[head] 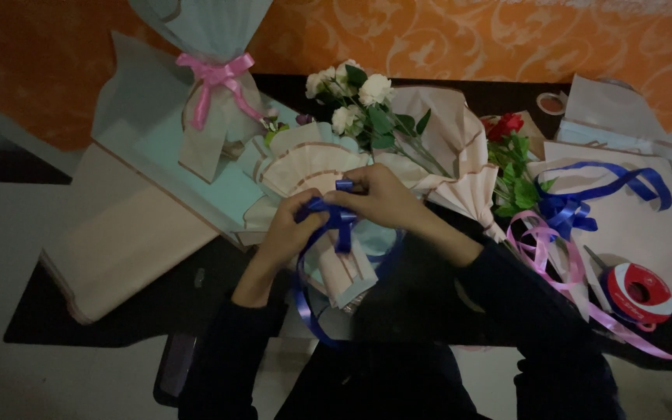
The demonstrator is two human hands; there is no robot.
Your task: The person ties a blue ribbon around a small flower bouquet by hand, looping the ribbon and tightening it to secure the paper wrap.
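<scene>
Overhead view: my left hand [293,225] and right hand [379,196] both pinch closed on the glossy blue ribbon [337,220], which sits at the narrow neck of the cream-and-pale-blue paper bouquet wrap [313,167] lying at the middle of the dark table [118,315]. The satin strip looks slick, so in my judgement the half-formed loops may slide loose if either pinch slackens, and the crisp pleated paper could crease. Nearby lie white roses [359,97], 1 red-and-white ribbon spool [638,292] and curling pink ribbon [542,249].

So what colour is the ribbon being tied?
Blue; the ribbon shows best in the head view.
</scene>
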